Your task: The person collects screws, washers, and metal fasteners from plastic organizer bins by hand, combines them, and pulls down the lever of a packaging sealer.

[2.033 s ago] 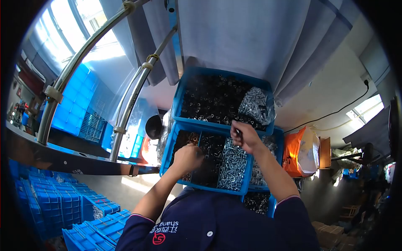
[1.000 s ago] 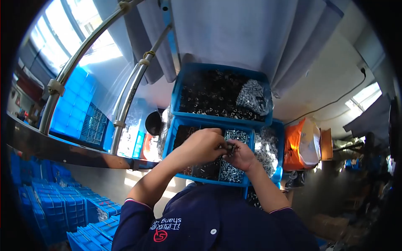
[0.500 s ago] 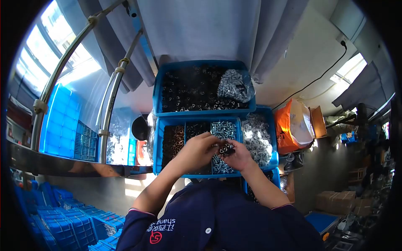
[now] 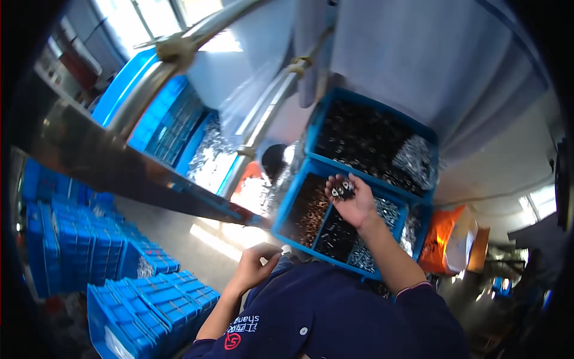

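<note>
My right hand (image 4: 360,208) is palm up over the divided blue bin (image 4: 291,206), its fingers curled round a handful of small black parts with shiny loop-like ends (image 4: 342,191). Copper-coloured rings (image 4: 312,220) fill the bin's left section; black pieces (image 4: 336,236) lie in the middle one. Silver screws (image 4: 362,256) are in the right section, partly covered by my right forearm. My left hand (image 4: 258,267) is off to the left of the bin, close to my body. Its fingers are bent inward, and whatever they may hold is hidden.
Behind is another blue bin (image 4: 431,134) of dark parts, with a clear bag of metal pieces (image 4: 415,160) on it. An orange bag (image 4: 441,238) stands at right. A metal-pipe frame (image 4: 263,128) and stacked blue crates (image 4: 152,308) are at left.
My view has swung left and tilted. My hands have parted: the left has moved away from the bin toward my body, while the right still holds the small black parts.
</note>
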Demonstrator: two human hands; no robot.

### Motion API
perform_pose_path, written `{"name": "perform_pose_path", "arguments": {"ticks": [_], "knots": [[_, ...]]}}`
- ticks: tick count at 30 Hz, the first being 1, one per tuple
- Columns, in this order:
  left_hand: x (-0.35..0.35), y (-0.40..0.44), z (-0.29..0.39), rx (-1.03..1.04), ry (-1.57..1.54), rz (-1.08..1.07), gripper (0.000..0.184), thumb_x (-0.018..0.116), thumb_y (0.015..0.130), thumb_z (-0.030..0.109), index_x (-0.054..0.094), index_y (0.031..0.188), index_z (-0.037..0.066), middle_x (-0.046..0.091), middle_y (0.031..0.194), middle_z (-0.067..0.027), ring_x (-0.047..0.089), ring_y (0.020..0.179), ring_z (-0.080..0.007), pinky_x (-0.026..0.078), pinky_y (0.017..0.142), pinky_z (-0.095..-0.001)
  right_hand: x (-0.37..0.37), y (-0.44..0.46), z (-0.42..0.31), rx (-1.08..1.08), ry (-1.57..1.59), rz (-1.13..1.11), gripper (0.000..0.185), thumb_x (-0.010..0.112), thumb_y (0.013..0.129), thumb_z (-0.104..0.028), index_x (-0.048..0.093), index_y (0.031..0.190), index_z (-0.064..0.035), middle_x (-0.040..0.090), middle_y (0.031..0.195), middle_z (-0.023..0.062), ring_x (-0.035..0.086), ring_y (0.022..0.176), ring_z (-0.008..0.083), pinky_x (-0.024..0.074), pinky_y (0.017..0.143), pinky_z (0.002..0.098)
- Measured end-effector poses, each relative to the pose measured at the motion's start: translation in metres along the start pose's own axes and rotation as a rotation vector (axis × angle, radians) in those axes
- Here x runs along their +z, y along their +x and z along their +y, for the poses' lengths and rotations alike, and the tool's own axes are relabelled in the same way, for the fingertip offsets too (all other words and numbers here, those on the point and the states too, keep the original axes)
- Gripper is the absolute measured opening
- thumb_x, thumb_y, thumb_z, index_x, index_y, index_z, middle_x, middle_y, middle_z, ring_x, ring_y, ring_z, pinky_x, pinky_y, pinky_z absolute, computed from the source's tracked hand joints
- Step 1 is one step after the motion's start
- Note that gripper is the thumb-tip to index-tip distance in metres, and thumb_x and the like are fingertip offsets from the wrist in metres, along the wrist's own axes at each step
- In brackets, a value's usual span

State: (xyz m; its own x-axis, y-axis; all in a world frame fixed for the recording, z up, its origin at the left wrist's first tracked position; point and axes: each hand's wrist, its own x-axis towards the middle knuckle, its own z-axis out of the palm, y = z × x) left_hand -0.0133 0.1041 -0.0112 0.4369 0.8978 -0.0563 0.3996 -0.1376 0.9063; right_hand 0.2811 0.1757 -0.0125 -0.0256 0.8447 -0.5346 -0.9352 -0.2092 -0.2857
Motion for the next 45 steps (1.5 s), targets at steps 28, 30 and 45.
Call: {"name": "perform_pose_path", "arguments": {"ticks": [28,30,45], "knots": [[-0.027,0.019,-0.113,0.508,0.509,0.111,0.036,0.067,0.072,0.003,0.065,0.109,0.005,0.058,0.066,-0.0086,0.057,0.054,-0.0256,0.045,0.049,-0.0389,-0.106,-0.095,-0.018,-1.004,-2.234,0.37,0.035,0.053,0.082,-0.001,0.052,0.117,0.001,0.047,0.128,0.0211,0.043,0.12,0.0389,0.0381,0.102,0.0457],[-0.053,0.019,-0.112,0.445,0.466,0.268,0.023,0.066,0.074,0.001,0.063,0.096,0.004,0.058,0.067,-0.0093,0.056,0.053,-0.0243,0.043,0.049,-0.0357,-0.124,-0.106,0.001,-0.905,-2.549,0.407,0.044,0.053,0.078,0.001,0.049,0.122,-0.0004,0.044,0.132,0.0218,0.04,0.123,0.0409,0.0381,0.102,0.0484],[-0.159,0.192,0.211,0.902,0.827,0.746,0.028,0.079,0.074,0.026,0.065,0.088,0.006,0.062,0.084,-0.0059,0.058,0.081,-0.0246,0.043,0.076,-0.0375,-0.146,-0.125,0.008,-0.99,-2.23,0.223,0.021,0.062,0.076,-0.001,0.064,0.096,-0.0041,0.057,0.096,0.0137,0.053,0.097,0.033,0.0486,0.082,0.0405]]}}
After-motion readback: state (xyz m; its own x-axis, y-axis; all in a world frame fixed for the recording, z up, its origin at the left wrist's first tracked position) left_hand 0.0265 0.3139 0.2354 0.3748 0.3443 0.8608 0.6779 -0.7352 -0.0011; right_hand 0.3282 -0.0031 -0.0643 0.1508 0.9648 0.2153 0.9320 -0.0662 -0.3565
